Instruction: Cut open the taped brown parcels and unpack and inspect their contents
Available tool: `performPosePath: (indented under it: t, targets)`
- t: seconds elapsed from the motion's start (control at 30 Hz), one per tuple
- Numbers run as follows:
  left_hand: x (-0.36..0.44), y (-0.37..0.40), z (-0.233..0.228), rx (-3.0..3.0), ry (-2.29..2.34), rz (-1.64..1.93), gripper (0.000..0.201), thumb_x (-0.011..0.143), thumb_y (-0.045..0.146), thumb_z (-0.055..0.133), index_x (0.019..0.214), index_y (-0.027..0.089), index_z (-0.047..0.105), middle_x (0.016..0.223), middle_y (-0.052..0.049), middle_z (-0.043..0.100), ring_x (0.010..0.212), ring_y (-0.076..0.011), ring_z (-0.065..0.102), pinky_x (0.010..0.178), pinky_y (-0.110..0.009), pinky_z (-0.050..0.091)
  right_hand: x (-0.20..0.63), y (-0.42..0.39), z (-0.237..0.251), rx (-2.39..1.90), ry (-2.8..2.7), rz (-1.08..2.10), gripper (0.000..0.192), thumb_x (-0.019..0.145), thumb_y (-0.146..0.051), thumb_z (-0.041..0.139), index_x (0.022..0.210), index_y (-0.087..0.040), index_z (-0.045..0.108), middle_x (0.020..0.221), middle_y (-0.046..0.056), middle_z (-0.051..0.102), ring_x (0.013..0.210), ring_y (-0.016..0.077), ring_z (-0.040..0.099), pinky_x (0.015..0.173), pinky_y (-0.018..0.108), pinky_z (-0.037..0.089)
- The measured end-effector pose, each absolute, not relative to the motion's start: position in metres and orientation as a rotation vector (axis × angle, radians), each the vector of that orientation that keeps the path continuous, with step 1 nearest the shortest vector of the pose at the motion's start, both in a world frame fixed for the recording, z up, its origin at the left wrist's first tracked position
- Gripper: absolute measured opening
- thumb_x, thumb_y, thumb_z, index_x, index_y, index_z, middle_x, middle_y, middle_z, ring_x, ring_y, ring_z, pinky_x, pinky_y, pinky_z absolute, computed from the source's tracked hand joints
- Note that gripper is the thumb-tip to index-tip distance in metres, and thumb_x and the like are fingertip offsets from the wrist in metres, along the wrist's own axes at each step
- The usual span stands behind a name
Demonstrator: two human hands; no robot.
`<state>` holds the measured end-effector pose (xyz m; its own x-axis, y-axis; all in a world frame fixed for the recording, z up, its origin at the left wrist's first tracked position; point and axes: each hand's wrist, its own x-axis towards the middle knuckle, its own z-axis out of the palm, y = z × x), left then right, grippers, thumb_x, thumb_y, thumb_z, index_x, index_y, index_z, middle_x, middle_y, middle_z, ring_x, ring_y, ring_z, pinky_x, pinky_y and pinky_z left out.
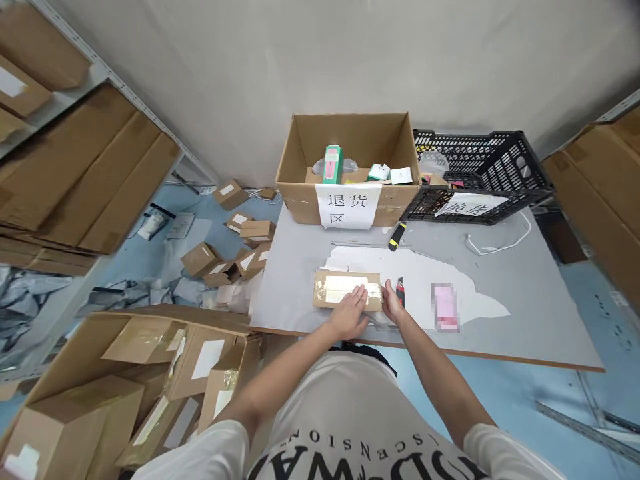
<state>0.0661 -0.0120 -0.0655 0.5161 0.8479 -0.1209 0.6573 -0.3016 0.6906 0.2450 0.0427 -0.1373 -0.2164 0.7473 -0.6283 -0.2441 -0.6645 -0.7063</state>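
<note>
A small taped cardboard box [320, 293] with a white label lies lengthwise near the table's front edge. My left hand [351, 310] rests on its top and front with the fingers stretched out flat. At the box's right end, my right hand [393, 303] is curled against the side; some of its fingers are hidden. Just beyond that hand lies a red and black utility knife [401, 291]. Another knife with a yellow and black handle [397, 236] lies farther back. A pink item, blurred out [446, 307], is to the right on a white sheet [420, 267].
At the table's back stand an open carton [300, 203] with green and white boxes and a black plastic crate [520, 187]. A white cord [480, 253] lies right on the table [550, 313]. Left, a large carton [55, 333] holds several boxes; more boxes [200, 259] litter the floor.
</note>
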Motion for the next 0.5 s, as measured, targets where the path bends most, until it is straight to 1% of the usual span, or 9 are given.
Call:
performPosePath:
  t: [0.1,0.2,0.27,0.37,0.43,0.5]
  targets:
    - [0.059,-0.012,-0.072,2.097,1.221,0.294,0.071,0.084,0.031,0.045,0.146,0.011,0.017,0.154,-0.016,0.014,0.143,-0.026,0.007,0.114,-0.047,0.018,0.25,0.034,-0.13,-1.313,-0.622,1.933,0.068,0.084,-0.071,0.024,0.126,-0.028,0.055,0.121,0.004,0.064,0.121,0.0245,0.052,0.102,0.043,0.039]
    - [0.035,-0.01,-0.077,2.1,1.253,0.397,0.069,0.087,0.034,0.042,0.147,0.014,0.016,0.154,-0.014,0.014,0.143,-0.0244,0.007,0.115,-0.046,0.014,0.253,0.024,-0.125,-1.277,-0.683,1.876,0.073,0.083,-0.074,0.022,0.128,-0.026,0.054,0.126,0.005,0.061,0.124,0.0248,0.049,0.102,0.041,0.039]
    - [0.011,-0.01,-0.083,2.014,1.394,0.514,0.07,0.088,0.038,0.041,0.148,0.014,0.014,0.155,-0.013,0.011,0.143,-0.0257,0.004,0.116,-0.048,0.01,0.253,0.017,-0.126,-1.276,-0.739,1.825,0.074,0.082,-0.075,0.023,0.13,-0.027,0.052,0.127,0.004,0.06,0.125,0.0248,0.048,0.101,0.041,0.039]
    - [-0.025,-0.009,-0.099,1.684,1.605,0.629,0.08,0.088,0.049,0.042,0.149,0.011,0.006,0.155,-0.014,0.002,0.143,-0.0284,-0.002,0.115,-0.05,0.006,0.251,0.006,-0.13,-1.297,-0.796,1.717,0.075,0.079,-0.077,0.027,0.134,-0.03,0.047,0.129,0.003,0.058,0.125,0.025,0.048,0.101,0.043,0.039]
    - [-0.042,-0.01,-0.113,1.403,1.593,0.611,0.082,0.088,0.056,0.037,0.149,0.012,0.006,0.155,-0.014,0.005,0.143,-0.0281,0.004,0.116,-0.046,0.009,0.249,0.0,-0.134,-1.32,-0.829,1.65,0.076,0.079,-0.078,0.026,0.137,-0.032,0.044,0.132,0.003,0.056,0.124,0.0247,0.048,0.101,0.043,0.039]
    - [-0.05,-0.012,-0.125,1.23,1.482,0.624,0.079,0.088,0.062,0.032,0.149,0.015,0.013,0.155,-0.011,0.013,0.142,-0.0266,0.012,0.116,-0.043,0.012,0.245,-0.004,-0.137,-1.347,-0.866,1.601,0.076,0.08,-0.077,0.022,0.139,-0.033,0.041,0.134,0.003,0.054,0.124,0.0236,0.049,0.1,0.042,0.04]
